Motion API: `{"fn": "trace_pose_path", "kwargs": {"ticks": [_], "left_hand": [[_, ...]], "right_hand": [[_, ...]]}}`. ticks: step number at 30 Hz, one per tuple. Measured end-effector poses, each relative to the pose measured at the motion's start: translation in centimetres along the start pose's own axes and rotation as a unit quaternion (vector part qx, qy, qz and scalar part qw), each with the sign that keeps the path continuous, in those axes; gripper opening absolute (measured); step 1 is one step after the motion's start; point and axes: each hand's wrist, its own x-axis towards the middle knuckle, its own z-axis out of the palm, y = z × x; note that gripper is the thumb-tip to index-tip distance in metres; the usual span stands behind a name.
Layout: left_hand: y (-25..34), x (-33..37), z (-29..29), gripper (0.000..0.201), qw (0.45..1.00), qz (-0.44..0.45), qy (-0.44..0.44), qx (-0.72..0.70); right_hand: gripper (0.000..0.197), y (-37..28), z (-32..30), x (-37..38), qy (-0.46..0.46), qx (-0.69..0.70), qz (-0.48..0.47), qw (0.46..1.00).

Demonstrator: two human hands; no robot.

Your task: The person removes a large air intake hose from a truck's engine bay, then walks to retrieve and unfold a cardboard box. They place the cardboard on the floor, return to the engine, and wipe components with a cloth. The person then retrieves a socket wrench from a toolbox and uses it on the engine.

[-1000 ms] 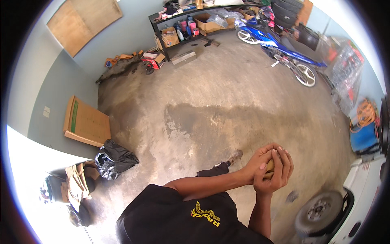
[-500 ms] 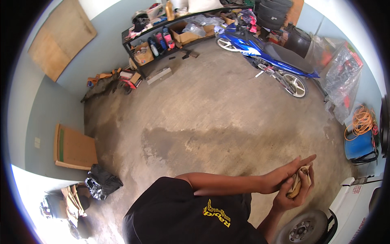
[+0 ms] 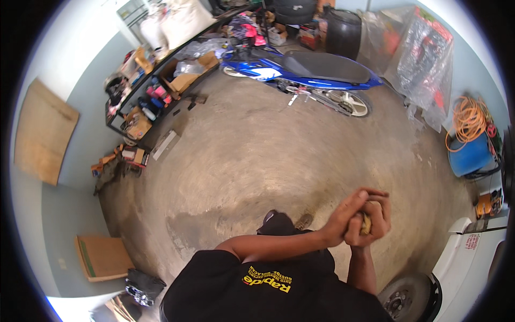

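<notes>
A bunched tan-yellow rag point(image 3: 366, 224) is squeezed between my two hands, in front of me and to the right; only a small part of it shows. My right hand point(image 3: 375, 219) is closed round it from the right, fingers curled. From the left, my left hand point(image 3: 346, 213) presses against the rag and the right hand, its fingers bent over the top. Most of the rag is hidden by the fingers.
A blue motorcycle point(image 3: 311, 70) stands at the far side, beside a black drum point(image 3: 343, 33). Cluttered shelving point(image 3: 145, 80) lines the far left. A vehicle wheel point(image 3: 402, 298) and white body panel point(image 3: 456, 268) are at my lower right. An orange hose point(image 3: 469, 121) hangs over a blue container point(image 3: 472, 155).
The view has turned to the right. My hands have come closer together round the rag, covering more of it, and the left fingers now bend over instead of lying straight.
</notes>
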Motion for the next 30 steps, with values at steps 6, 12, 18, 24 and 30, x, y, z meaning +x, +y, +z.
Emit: {"fn": "trace_pose_path", "kwargs": {"ticks": [6, 12, 18, 24, 30], "left_hand": [[0.0, 12.4, -4.4, 0.056, 0.989, 0.111, 0.099, 0.018], [-2.4, 27.3, -9.3, 0.061, 0.998, 0.047, 0.036, 0.018], [-3.4, 43.7, -8.5, 0.074, 0.995, 0.055, -0.078, 0.012], [-8.6, 53.9, -5.4, 0.105, 0.993, -0.005, -0.107, 0.058], [-17.6, 64.5, -0.9, 0.033, 0.987, -0.111, -0.116, 0.000]], "right_hand": [[0.019, 10.0, 4.5, 8.1, -0.115, 0.043, -0.010, 0.992], [0.015, 22.5, 7.5, 15.6, -0.069, 0.091, 0.056, 0.992], [0.018, 32.1, 5.8, 27.3, 0.031, 0.042, 0.140, 0.989], [0.058, 40.3, 0.6, 32.9, 0.129, -0.114, 0.142, 0.975], [0.082, 51.9, -7.1, 33.9, 0.226, -0.108, 0.215, 0.944]]}}
